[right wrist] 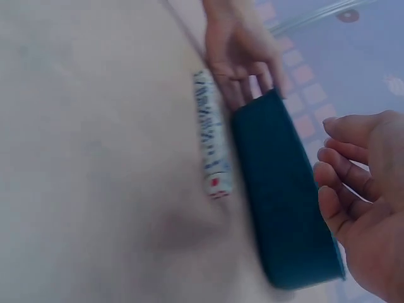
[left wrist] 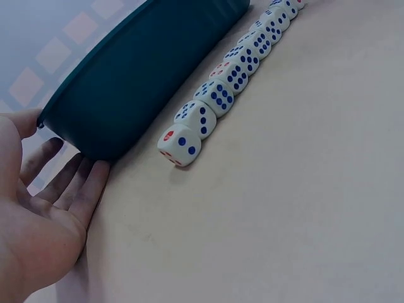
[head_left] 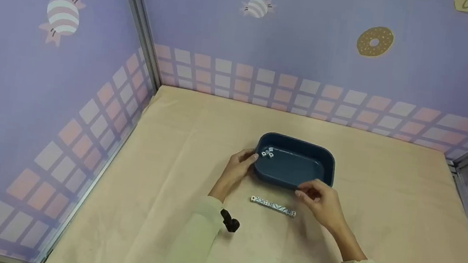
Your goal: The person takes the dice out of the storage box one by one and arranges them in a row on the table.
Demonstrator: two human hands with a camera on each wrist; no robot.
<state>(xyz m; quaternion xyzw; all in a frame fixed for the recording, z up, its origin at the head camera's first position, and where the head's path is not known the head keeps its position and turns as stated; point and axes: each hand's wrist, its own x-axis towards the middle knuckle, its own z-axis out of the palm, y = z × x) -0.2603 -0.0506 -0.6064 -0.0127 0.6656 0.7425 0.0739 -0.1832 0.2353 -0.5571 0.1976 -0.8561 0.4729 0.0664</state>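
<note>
A dark blue rectangular container has a small cluster of white dice inside at its left end. My left hand holds that end; in the left wrist view its thumb is at the rim and its fingertips lie against the lower outer wall. A straight row of white dice with blue and red dots lies on the table close in front of the container. My right hand is at the container's near right rim, its fingers loosely bent, with a gap between thumb and fingers and nothing visible in it.
A beige cloth covers the table. Purple walls with pink and white checks stand behind and at both sides, joined by metal posts. Black devices are strapped to both wrists.
</note>
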